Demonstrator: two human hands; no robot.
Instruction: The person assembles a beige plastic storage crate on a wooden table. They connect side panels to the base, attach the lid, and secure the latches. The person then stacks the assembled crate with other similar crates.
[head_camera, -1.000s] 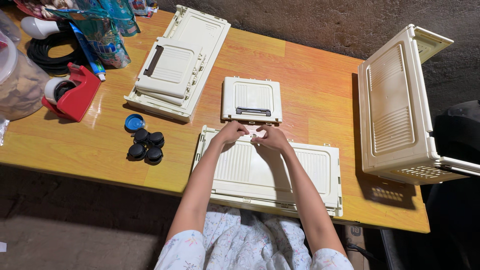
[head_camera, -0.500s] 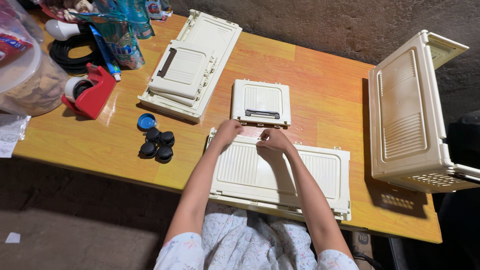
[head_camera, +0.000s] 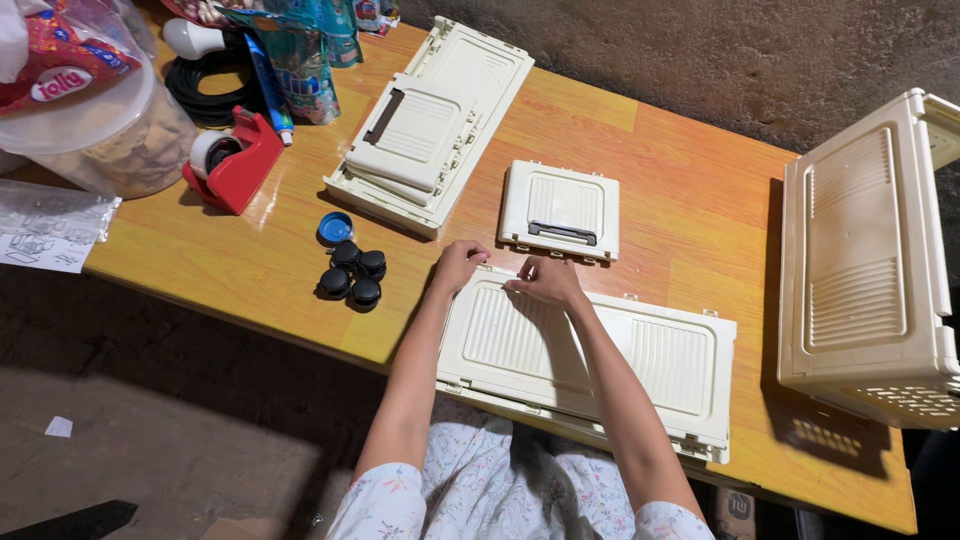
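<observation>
A glossy orange wooden table (head_camera: 650, 190) carries everything. Under both hands lies a long cream ribbed panel (head_camera: 590, 355), at the near edge. Just beyond the fingers sits a small cream panel with a dark handle (head_camera: 560, 212). Left of the left hand (head_camera: 458, 266) cluster four black caster wheels (head_camera: 353, 277) and a blue cap (head_camera: 335, 228); farther off, stacked cream panels (head_camera: 430, 130), a red tape dispenser (head_camera: 232, 160) and a clear plastic tub (head_camera: 110, 130). Well right of the right hand (head_camera: 545, 282) stands an assembled cream crate (head_camera: 870, 260).
</observation>
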